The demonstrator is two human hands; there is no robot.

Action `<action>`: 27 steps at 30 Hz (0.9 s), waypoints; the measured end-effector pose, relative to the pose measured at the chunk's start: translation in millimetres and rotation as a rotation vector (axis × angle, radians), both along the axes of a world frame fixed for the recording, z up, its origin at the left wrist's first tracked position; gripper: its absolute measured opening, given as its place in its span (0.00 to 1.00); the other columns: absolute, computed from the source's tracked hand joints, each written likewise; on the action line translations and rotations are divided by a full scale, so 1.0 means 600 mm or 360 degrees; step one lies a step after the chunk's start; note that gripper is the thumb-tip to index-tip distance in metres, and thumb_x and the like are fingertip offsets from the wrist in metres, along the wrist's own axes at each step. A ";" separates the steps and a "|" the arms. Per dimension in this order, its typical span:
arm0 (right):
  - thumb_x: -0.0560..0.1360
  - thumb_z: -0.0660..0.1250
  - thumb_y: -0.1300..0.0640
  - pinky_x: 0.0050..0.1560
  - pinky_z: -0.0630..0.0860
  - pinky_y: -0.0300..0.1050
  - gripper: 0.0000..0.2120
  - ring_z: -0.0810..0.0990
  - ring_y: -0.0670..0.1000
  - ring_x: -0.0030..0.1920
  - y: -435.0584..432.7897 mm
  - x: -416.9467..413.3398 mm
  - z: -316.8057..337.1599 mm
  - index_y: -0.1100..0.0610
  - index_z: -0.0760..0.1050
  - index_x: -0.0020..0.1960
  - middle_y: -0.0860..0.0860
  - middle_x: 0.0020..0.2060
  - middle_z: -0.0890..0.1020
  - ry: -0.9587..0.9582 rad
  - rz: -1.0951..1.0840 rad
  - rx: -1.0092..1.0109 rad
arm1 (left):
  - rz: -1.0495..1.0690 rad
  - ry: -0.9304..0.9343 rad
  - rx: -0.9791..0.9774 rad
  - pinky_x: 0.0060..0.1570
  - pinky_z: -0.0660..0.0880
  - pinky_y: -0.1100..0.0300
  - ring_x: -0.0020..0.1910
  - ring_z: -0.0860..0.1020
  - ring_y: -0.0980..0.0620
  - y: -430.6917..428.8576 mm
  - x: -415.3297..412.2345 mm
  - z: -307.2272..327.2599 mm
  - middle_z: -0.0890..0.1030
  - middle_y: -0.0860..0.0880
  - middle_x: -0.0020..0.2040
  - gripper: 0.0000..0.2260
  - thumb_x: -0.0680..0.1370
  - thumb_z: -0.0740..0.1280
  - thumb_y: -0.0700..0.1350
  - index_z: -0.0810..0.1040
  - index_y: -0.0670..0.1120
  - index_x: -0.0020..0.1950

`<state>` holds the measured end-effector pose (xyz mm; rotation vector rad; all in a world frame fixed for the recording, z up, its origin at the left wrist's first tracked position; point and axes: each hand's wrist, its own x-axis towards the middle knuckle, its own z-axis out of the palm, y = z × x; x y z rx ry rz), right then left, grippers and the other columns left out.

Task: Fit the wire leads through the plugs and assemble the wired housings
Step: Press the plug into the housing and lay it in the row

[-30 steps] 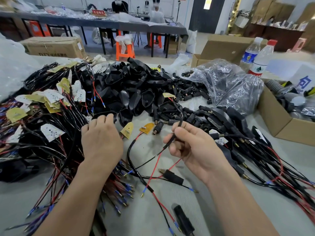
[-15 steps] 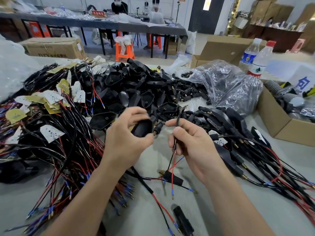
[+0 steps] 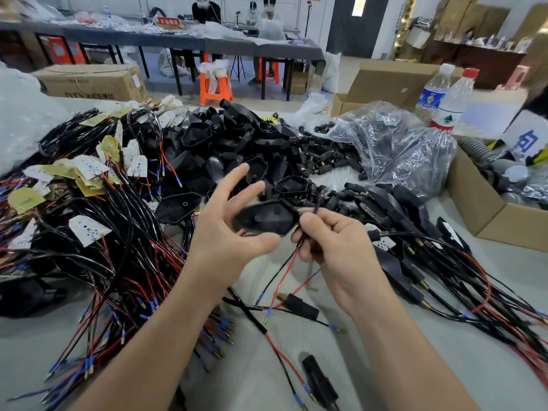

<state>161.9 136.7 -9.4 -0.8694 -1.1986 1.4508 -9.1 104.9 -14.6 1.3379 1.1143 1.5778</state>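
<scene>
My left hand (image 3: 219,232) holds a black housing (image 3: 267,218) in front of me, thumb under it and fingers spread loosely above; the housing is blurred. Just right of it, my right hand (image 3: 335,247) pinches a black wire lead (image 3: 315,206) whose tip sticks up beside the housing's right corner. The lead's thin red and black ends (image 3: 284,271) hang below my fist. Loose black housings (image 3: 237,143) are heaped behind my hands, and small black plugs (image 3: 326,155) lie to their right.
A tangle of wires with white and yellow boards (image 3: 89,203) fills the left. Wired housings (image 3: 400,209) lie at the right, before a cardboard box (image 3: 489,215). A crumpled plastic bag (image 3: 385,149) and two bottles (image 3: 450,102) stand behind. A black part (image 3: 320,381) lies near me.
My left hand went from the pile to picking up a housing and has brought it rightward against the lead, its fingers now spread. My right hand raised the lead.
</scene>
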 end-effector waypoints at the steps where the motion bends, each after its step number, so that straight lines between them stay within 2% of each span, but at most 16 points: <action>1: 0.81 0.65 0.64 0.29 0.72 0.37 0.08 0.72 0.48 0.25 -0.001 0.001 0.002 0.62 0.80 0.46 0.54 0.31 0.81 0.0042 0.0023 -0.0026 | -0.0047 -0.0225 -0.0015 0.61 0.81 0.52 0.63 0.82 0.49 0.001 0.003 0.000 0.84 0.49 0.63 0.38 0.64 0.78 0.33 0.76 0.53 0.71; 3: 0.82 0.63 0.63 0.29 0.71 0.37 0.12 0.72 0.48 0.25 -0.006 0.001 0.002 0.60 0.79 0.41 0.54 0.31 0.80 0.0017 0.0123 -0.0053 | -0.0293 -0.0422 -0.0042 0.67 0.76 0.43 0.64 0.81 0.41 -0.001 0.010 0.000 0.83 0.41 0.62 0.26 0.67 0.78 0.37 0.81 0.48 0.65; 5: 0.83 0.63 0.63 0.28 0.70 0.37 0.14 0.72 0.48 0.25 -0.012 -0.003 0.000 0.58 0.81 0.40 0.55 0.32 0.80 -0.0080 0.0224 -0.0054 | -0.0487 -0.0471 -0.0088 0.66 0.77 0.48 0.64 0.80 0.41 -0.002 0.012 0.002 0.83 0.41 0.62 0.18 0.73 0.74 0.40 0.83 0.49 0.62; 8: 0.81 0.64 0.67 0.27 0.69 0.38 0.09 0.71 0.48 0.24 -0.012 -0.001 0.005 0.61 0.83 0.49 0.55 0.31 0.80 -0.0251 0.0075 0.0081 | -0.0433 -0.0676 -0.0317 0.57 0.81 0.55 0.61 0.83 0.48 0.002 -0.002 0.009 0.84 0.47 0.61 0.11 0.79 0.69 0.48 0.85 0.51 0.60; 10: 0.81 0.64 0.66 0.26 0.69 0.38 0.09 0.72 0.49 0.23 -0.007 0.005 0.010 0.59 0.82 0.48 0.55 0.30 0.81 -0.0275 -0.0100 0.0197 | -0.0302 -0.0640 -0.0536 0.52 0.82 0.55 0.58 0.84 0.51 0.005 -0.013 0.006 0.85 0.49 0.60 0.14 0.80 0.66 0.54 0.86 0.51 0.60; 11: 0.82 0.62 0.65 0.25 0.69 0.38 0.10 0.72 0.49 0.23 -0.005 0.008 0.013 0.58 0.81 0.47 0.55 0.30 0.81 -0.0241 -0.0162 0.0230 | -0.0226 -0.0588 -0.0644 0.48 0.82 0.56 0.53 0.85 0.52 0.008 -0.015 0.002 0.86 0.50 0.56 0.14 0.81 0.65 0.55 0.86 0.50 0.58; 13: 0.84 0.60 0.62 0.25 0.70 0.40 0.11 0.74 0.50 0.22 -0.004 0.012 0.019 0.56 0.78 0.46 0.55 0.30 0.82 -0.0155 -0.0212 0.0273 | -0.0117 -0.0482 -0.0784 0.39 0.82 0.57 0.41 0.83 0.51 0.010 -0.013 0.000 0.84 0.46 0.47 0.16 0.84 0.63 0.54 0.83 0.44 0.56; 15: 0.85 0.59 0.59 0.25 0.73 0.41 0.11 0.76 0.51 0.22 -0.004 0.014 0.024 0.55 0.74 0.45 0.56 0.31 0.83 -0.0095 -0.0215 0.0285 | -0.0121 -0.0230 -0.0809 0.33 0.78 0.59 0.35 0.80 0.51 0.010 -0.008 0.001 0.82 0.45 0.44 0.14 0.85 0.62 0.53 0.80 0.43 0.53; 17: 0.86 0.58 0.58 0.25 0.74 0.43 0.12 0.78 0.52 0.23 -0.004 0.016 0.024 0.54 0.73 0.45 0.57 0.32 0.83 -0.0065 -0.0244 0.0305 | -0.0217 -0.0053 -0.0794 0.32 0.76 0.59 0.35 0.80 0.50 0.007 -0.008 0.000 0.82 0.46 0.43 0.13 0.85 0.62 0.52 0.80 0.44 0.51; 21: 0.84 0.61 0.62 0.29 0.76 0.41 0.09 0.82 0.52 0.28 -0.004 0.024 0.023 0.55 0.72 0.45 0.55 0.33 0.83 0.0012 -0.0286 0.0241 | -0.0392 0.0169 -0.0786 0.36 0.77 0.60 0.38 0.80 0.50 0.001 -0.010 0.004 0.83 0.47 0.45 0.12 0.84 0.65 0.52 0.83 0.46 0.59; 24: 0.78 0.66 0.69 0.33 0.79 0.42 0.10 0.83 0.53 0.33 -0.005 0.023 0.018 0.55 0.72 0.46 0.57 0.34 0.85 -0.0113 -0.0280 0.0194 | -0.0440 0.0157 -0.0768 0.36 0.77 0.61 0.38 0.80 0.49 -0.003 -0.008 0.009 0.83 0.46 0.47 0.14 0.84 0.64 0.51 0.84 0.43 0.56; 27: 0.77 0.68 0.68 0.33 0.78 0.42 0.09 0.84 0.53 0.35 -0.006 0.023 0.012 0.56 0.74 0.46 0.58 0.37 0.86 -0.0142 -0.0308 0.0207 | -0.0494 0.0103 -0.0791 0.34 0.78 0.61 0.36 0.80 0.49 -0.008 -0.007 0.013 0.84 0.44 0.45 0.18 0.84 0.62 0.53 0.83 0.39 0.52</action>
